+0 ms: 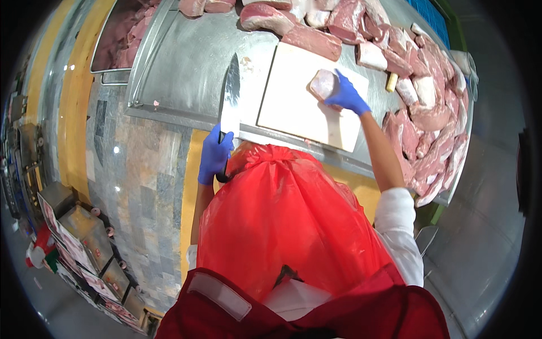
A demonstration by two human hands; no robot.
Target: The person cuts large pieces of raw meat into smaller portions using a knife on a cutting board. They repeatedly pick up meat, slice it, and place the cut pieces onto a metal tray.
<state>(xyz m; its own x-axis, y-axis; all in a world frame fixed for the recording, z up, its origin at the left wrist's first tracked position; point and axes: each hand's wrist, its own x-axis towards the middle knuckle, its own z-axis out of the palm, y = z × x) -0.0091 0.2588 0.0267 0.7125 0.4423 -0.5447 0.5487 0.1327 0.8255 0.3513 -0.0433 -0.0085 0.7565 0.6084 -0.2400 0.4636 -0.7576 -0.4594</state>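
Note:
In a blue glove, my left hand [214, 152] is closed round the black handle of a large butcher's knife [230, 93]. Its broad blade points away from me, upright in the picture, left of the white cutting board [285, 104]. My right hand [349, 97], also gloved in blue, grips the right side of a pale pink piece of meat [323, 85] over the far half of the board. The palm side of that hand is hidden. A raw slab of meat [311, 43] lies across the board's far edge.
Raw meat pieces [432, 113] are heaped along the steel table's [180, 62] right and far sides. A yellow stick-like object [392, 82] lies beside them. At the far left stands a metal bin [107, 53] with more meat. Red plastic [282, 214] covers my front.

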